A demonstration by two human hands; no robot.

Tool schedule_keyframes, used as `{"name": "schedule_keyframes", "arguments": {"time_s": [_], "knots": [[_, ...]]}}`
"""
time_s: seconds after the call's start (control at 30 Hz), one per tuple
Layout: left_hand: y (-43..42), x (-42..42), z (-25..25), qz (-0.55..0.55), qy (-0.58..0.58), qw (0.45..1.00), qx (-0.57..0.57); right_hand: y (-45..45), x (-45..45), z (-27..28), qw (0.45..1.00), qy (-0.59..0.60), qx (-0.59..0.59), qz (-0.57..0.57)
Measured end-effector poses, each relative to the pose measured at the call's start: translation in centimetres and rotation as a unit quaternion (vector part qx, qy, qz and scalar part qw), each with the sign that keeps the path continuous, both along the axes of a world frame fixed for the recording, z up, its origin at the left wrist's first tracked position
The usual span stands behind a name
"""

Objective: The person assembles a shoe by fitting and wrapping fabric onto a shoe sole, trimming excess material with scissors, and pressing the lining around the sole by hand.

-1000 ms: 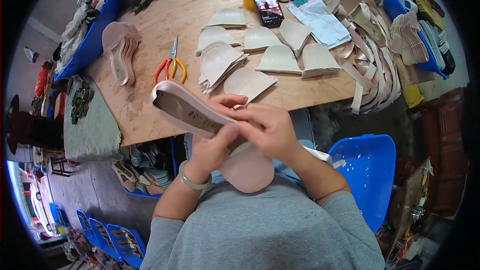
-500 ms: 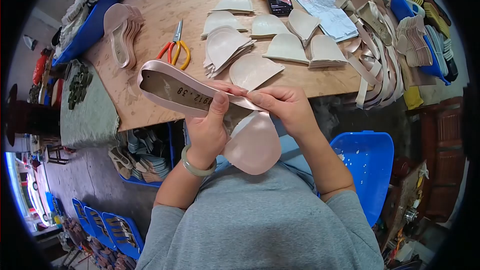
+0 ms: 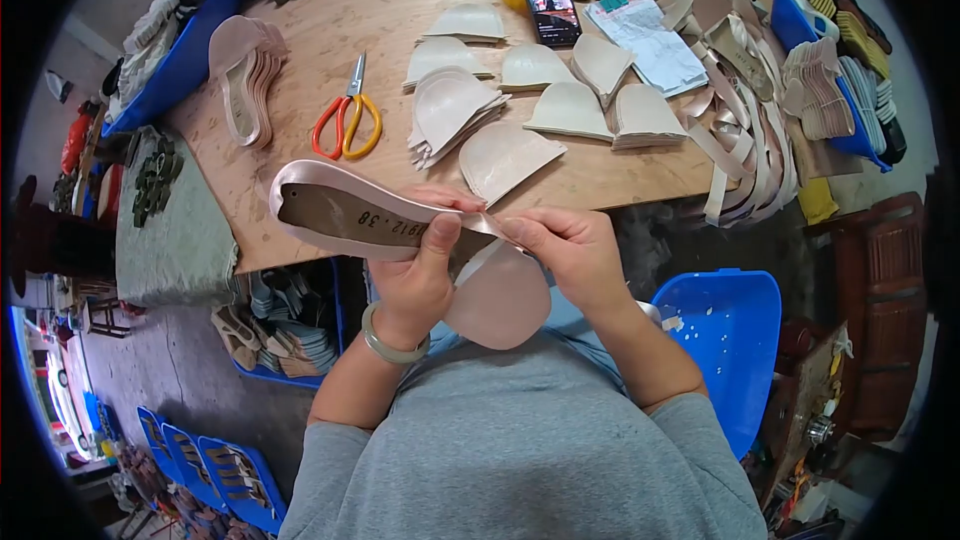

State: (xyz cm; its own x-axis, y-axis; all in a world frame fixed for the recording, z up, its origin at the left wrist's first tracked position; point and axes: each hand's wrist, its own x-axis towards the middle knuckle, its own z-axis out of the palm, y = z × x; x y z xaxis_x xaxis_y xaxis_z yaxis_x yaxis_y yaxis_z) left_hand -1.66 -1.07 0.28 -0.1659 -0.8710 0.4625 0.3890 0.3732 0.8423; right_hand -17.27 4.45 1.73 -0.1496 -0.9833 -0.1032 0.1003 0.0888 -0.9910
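My left hand (image 3: pixel 412 275) grips a shoe insole (image 3: pixel 330 212) round its middle, thumb on top. The insole has a dark printed sole marked with numbers and a pale pink satin edge. My right hand (image 3: pixel 572 245) pinches the satin edging by the insole's front half with thumb and forefinger, close to my left fingertips. Below the hands hangs the rounded pale pink toe piece (image 3: pixel 500 302), joined to the insole. The exact spot under my right fingertips is hidden. Just beyond my hands, a stack of pale toe-shaped pieces (image 3: pixel 510 158) lies at the table edge.
Orange-handled scissors (image 3: pixel 348 125) lie on the wooden table (image 3: pixel 330 15), beside stacked insoles (image 3: pixel 250 85). A phone (image 3: pixel 549 5), paper sheets (image 3: pixel 648 40) and a heap of satin strips (image 3: pixel 745 130) are farther back and right. A blue bin (image 3: pixel 725 340) stands by my right arm.
The view has tilted slightly, so the table items sit lower in it. My hands keep hold of the insole, and its toe piece has turned slightly. Right fingers have shifted a little along the edging.
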Motion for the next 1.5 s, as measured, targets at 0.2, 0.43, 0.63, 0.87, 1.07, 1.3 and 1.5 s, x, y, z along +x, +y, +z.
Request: {"name": "schedule_keyframes", "arguments": {"time_s": [0.2, 0.43, 0.63, 0.87, 1.07, 1.3, 1.5], "knots": [[0.2, 0.0, 0.2, 0.004, -0.003, 1.000, -0.008, 0.2, 0.2, -0.3, 1.000, 0.019, -0.008, -0.003], [0.1, -0.1, 0.2, -0.004, -0.007, 1.000, -0.029, 0.4, -0.1, -0.2, 1.000, 0.008, 0.000, -0.004], [0.0, -0.5, 0.0, -0.008, -0.013, 0.999, -0.043, 0.4, -0.1, -0.8, 0.999, 0.035, -0.003, -0.006], [0.4, 0.0, 0.0, 0.000, -0.095, 0.994, 0.056, -0.4, -0.2, -1.5, 0.991, 0.120, -0.018, 0.052], [-0.3, 1.5, 0.0, 0.017, -0.175, 0.983, 0.057, -2.5, 1.3, -1.3, 0.991, 0.100, -0.052, 0.072], [-0.5, 3.7, 0.6, 0.058, -0.213, 0.975, 0.019, -4.3, 3.1, -1.5, 0.984, 0.086, -0.112, 0.107], [-0.8, 5.6, -0.1, 0.000, -0.199, 0.973, 0.120, -5.6, 3.8, -3.3, 0.984, -0.097, -0.019, 0.148]]}}
